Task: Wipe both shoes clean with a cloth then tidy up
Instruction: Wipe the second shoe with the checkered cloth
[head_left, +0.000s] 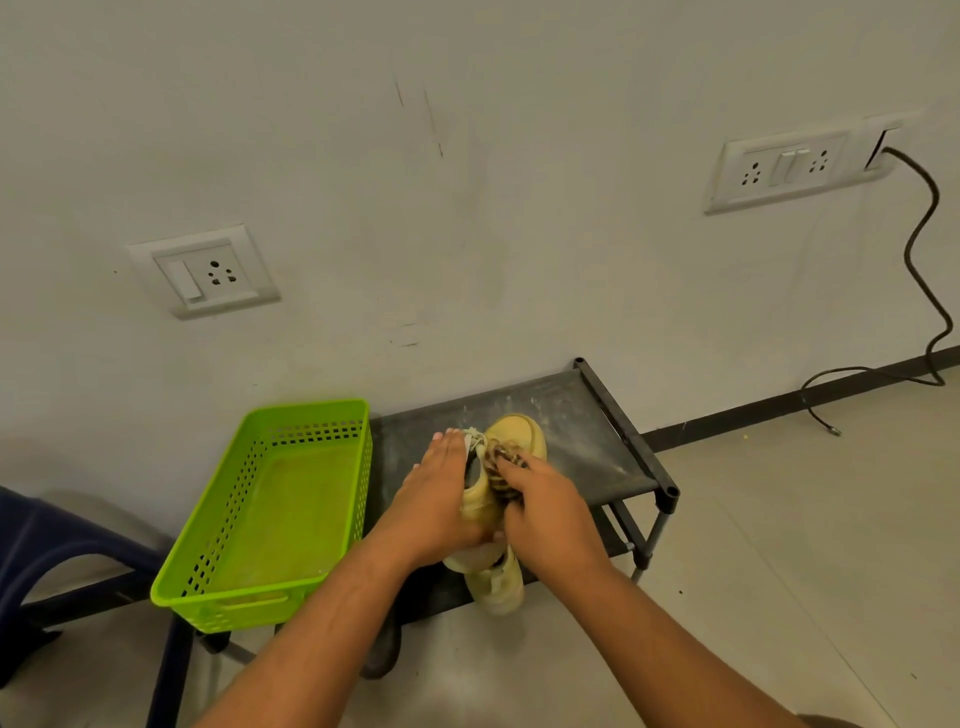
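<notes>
The yellow shoe (521, 432) stands on the top shelf of the black shoe rack (597, 415), a little below the middle of the frame, toe pointing towards the wall. The left hand (441, 493) lies along its left side with fingers straight and together; its thumb is hidden. The right hand (543, 501) has its fingers curled tight round a bunched brown-and-cream striped cloth (500, 464), pressed onto the top of the shoe near the laces. The second shoe (496, 587) shows just below the hands at the front edge of the rack; whether it rests on the lower shelf cannot be told.

The shoe looks light, with a soft upper that probably gives under pressure and a firmer sole, so it likely slides on the shelf unless braced. The heel and side wall seem the best places to hold it. The cloth is limp and needs bunching to carry any force.

A lime green perforated basket (311, 410) sits just beside the shoe to the left, a likely home for the cloth, and its wall limits elbow room. The shelf fabric appears dusty and could re-soil the sole. A dark blue chair (52, 535) stands at lower left, wall sockets (208, 270) are higher up, and a black cable (919, 244) trails down at right, well apart
</notes>
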